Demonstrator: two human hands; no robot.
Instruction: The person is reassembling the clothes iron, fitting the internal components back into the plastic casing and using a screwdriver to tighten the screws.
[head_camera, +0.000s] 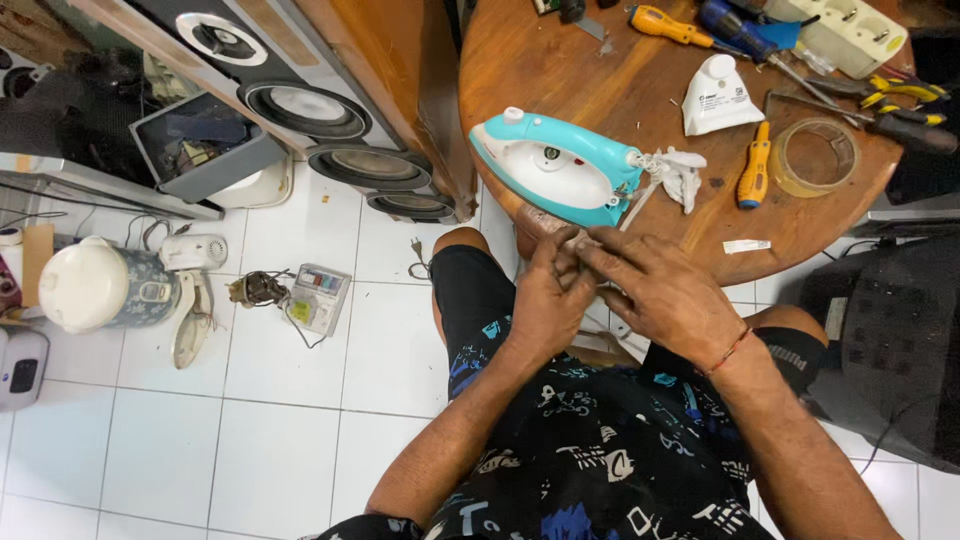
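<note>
My left hand (545, 300) and my right hand (665, 290) meet just below the edge of a round wooden table (540, 60), fingertips pressed together around something small that I cannot make out. Just above them a turquoise and white clothes iron (555, 165) lies on its side on the table. Its white cord end (675, 170) is frayed and trails toward my hands. A red thread band circles my right wrist.
On the table lie yellow-handled screwdrivers (752, 165), a roll of clear tape (815, 155), a white plastic cover (715, 95), pliers (900, 95) and a power strip (850, 30). Speakers (300, 105) stand at left. A rice cooker (95, 285) and a multimeter (318, 297) sit on the tiled floor.
</note>
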